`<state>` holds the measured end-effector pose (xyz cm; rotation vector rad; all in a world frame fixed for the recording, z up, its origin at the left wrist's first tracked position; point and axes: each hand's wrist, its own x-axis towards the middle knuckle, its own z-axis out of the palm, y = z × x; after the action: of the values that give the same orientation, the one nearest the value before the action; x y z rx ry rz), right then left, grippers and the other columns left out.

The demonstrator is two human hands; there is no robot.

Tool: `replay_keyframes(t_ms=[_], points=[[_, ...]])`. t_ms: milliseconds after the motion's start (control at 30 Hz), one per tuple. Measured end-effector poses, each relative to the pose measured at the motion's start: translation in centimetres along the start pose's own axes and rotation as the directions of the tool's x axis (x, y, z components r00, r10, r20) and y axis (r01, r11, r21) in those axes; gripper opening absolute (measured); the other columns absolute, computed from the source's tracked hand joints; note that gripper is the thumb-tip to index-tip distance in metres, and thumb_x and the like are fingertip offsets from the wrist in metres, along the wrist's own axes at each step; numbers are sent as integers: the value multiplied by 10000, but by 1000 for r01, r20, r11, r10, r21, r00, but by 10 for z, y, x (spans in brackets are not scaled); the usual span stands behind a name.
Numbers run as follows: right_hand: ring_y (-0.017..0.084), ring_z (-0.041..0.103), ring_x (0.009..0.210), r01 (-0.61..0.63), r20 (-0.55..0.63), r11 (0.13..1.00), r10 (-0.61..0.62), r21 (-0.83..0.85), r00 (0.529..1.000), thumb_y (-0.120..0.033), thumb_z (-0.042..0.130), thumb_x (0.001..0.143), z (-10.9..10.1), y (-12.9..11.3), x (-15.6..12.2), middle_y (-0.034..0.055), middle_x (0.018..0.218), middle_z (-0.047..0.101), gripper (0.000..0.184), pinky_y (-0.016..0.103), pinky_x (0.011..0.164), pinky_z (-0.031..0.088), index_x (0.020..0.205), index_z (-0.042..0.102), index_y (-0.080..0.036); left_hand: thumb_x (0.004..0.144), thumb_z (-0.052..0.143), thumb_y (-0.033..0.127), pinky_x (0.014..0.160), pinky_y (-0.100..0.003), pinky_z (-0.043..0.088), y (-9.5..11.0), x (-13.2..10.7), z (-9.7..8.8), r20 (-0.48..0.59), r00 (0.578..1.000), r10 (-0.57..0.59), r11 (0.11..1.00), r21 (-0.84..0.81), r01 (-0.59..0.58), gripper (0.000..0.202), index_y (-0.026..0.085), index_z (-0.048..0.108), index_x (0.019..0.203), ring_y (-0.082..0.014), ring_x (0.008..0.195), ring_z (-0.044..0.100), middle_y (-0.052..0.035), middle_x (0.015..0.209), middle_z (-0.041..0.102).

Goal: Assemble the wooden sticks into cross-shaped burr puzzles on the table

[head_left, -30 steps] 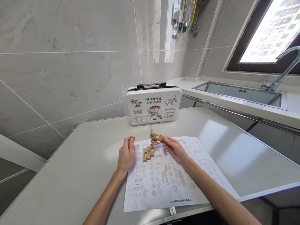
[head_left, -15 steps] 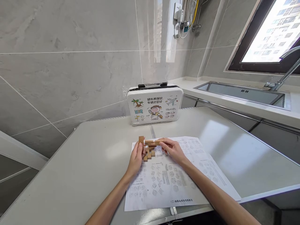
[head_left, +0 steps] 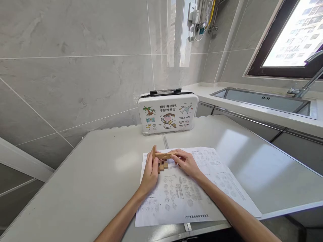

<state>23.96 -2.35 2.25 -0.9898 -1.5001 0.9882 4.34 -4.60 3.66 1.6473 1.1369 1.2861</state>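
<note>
In my left hand [head_left: 150,171] is an upright wooden puzzle piece [head_left: 154,151], pinched between thumb and fingers. My right hand [head_left: 185,162] grips the right end of a notched wooden puzzle piece [head_left: 163,156], held level. The left end of that level piece meets the upright one, so the two form a corner. Just below them, several more wooden blocks [head_left: 164,165] sit on the printed sheet [head_left: 202,201], partly hidden by my left hand. Rows of small puzzle drawings cover the sheet.
A white carry case [head_left: 168,114] with cartoon prints stands at the back of the white folding table [head_left: 101,178], against the grey tiled wall. To the right are a counter with a sink [head_left: 262,97] and a faucet [head_left: 302,90]. The table's front edge is close to me.
My left hand has turned its piece so that its narrow side shows, and has shifted slightly right. The level piece in my right hand now meets it, where a gap showed before.
</note>
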Motion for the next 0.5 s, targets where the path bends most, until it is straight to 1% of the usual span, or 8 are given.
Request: replay_keyframes(t_ms=[67, 167, 233, 333, 500], points=[[200, 643, 779, 3, 2, 1000, -3, -4, 1000, -437, 632, 949, 1, 0, 0, 81, 1116, 745, 262, 299, 603, 487, 964, 809, -245, 1077, 392, 381, 1122, -413, 425, -1, -1, 1, 7, 1000, 19, 1000, 10, -19, 442, 333, 422, 1516, -226, 1277, 511, -80, 1330, 530], [212, 660, 818, 8, 4, 1000, -8, -19, 1000, -432, 627, 955, 1, 1, -1, 82, 1111, 750, 262, 293, 587, 479, 965, 809, -244, 1082, 363, 341, 1155, -445, 403, -4, -3, 3, 5, 999, 46, 998, 39, -46, 495, 364, 309, 1573, -227, 1326, 475, -77, 1367, 497], [220, 669, 839, 12, 3, 1000, -12, -26, 1000, -433, 628, 955, 2, 1, -1, 85, 1103, 753, 265, 292, 584, 481, 961, 810, -240, 1083, 350, 324, 1175, -461, 387, -6, -4, 3, 5, 997, 80, 994, 79, -80, 513, 371, 274, 1588, -228, 1349, 455, -77, 1393, 473], [223, 677, 863, 23, 10, 999, -22, -28, 1000, -425, 633, 956, 3, 1, -2, 86, 1100, 758, 257, 297, 617, 504, 977, 812, -242, 1088, 323, 299, 1205, -481, 357, -8, -5, 4, 28, 991, 129, 981, 142, -132, 530, 366, 231, 1606, -230, 1387, 428, -85, 1452, 435], [224, 686, 883, 24, 20, 999, -23, -30, 1000, -413, 642, 954, 4, 1, -3, 84, 1099, 762, 242, 294, 622, 511, 964, 813, -242, 1092, 294, 273, 1215, -488, 360, -11, -5, 5, 57, 985, 163, 969, 179, -171, 558, 362, 158, 1626, -231, 1421, 409, -90, 1497, 420]])
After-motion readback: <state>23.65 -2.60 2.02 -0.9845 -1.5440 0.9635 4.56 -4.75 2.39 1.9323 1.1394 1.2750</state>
